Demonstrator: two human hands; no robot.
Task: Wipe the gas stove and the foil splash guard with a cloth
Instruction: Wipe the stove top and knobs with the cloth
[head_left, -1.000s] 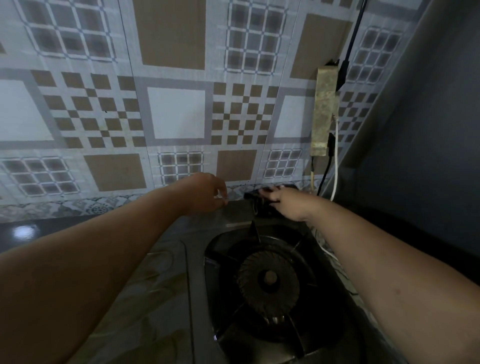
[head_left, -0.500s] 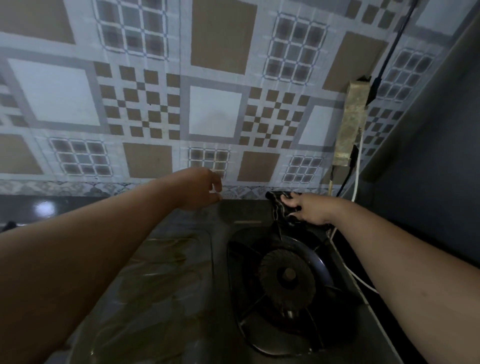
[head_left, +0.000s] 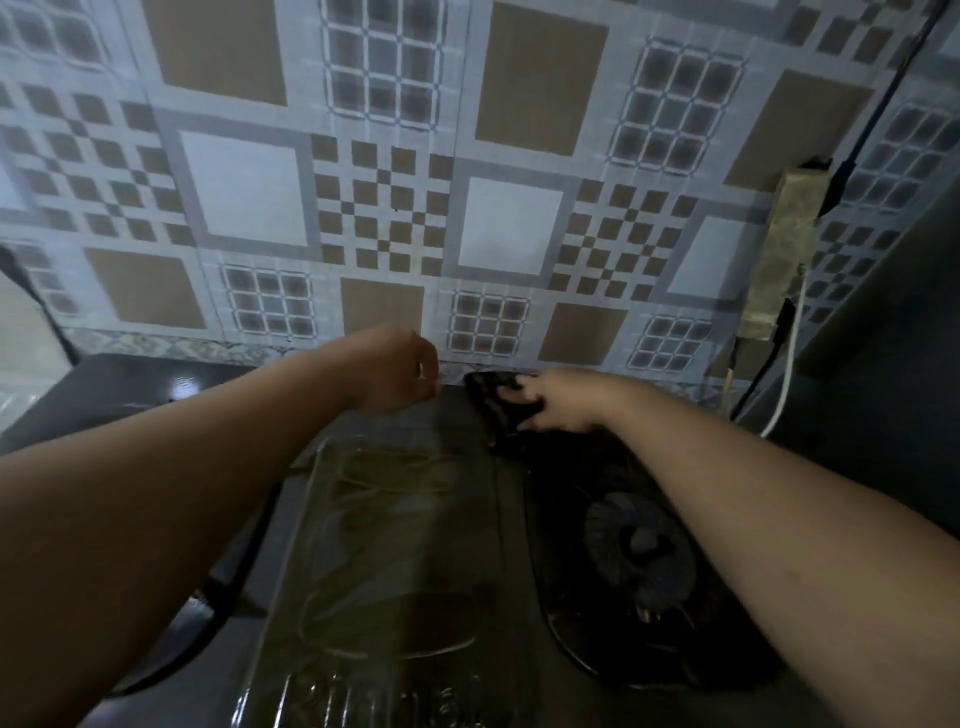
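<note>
**Back edge of the stove: cloth right up against the splash guard**

Biggest thing in view was the foil splash guard (head_left: 467, 171), that checker-and-square patterned sheet covering the whole back wall. Under it sat the gas stove (head_left: 395, 545), its top dull and streaky, with the burner (head_left: 639, 551) and its dark pan support on the right side. A dark countertop (head_left: 130, 384) ran off to the left, and a grey side wall (head_left: 893, 395) closed things in on the right. The room was pretty dim, so finer grime was hard to judge.

A grubby power strip (head_left: 779, 254) hung on the guard near that corner, with a white cable (head_left: 792, 358) and black leads dangling just beside the stove's back right edge.

The right hand (head_left: 566, 400) had its fingers curled onto a dark cloth (head_left: 498, 405), pressing it at the stove's rear edge where it meets the guard. The left hand (head_left: 400, 369) hovered just beside it with fingers loosely bent. It looked empty to me, though the fingertips were blurry enough that I couldn't swear to it.

What I'd worry about: a damp cloth swept rightward could snag those cables or wet the strip. Rubbing hard at the bottom seam might also tear or peel the foil, and the pan support could catch the cloth.
</note>
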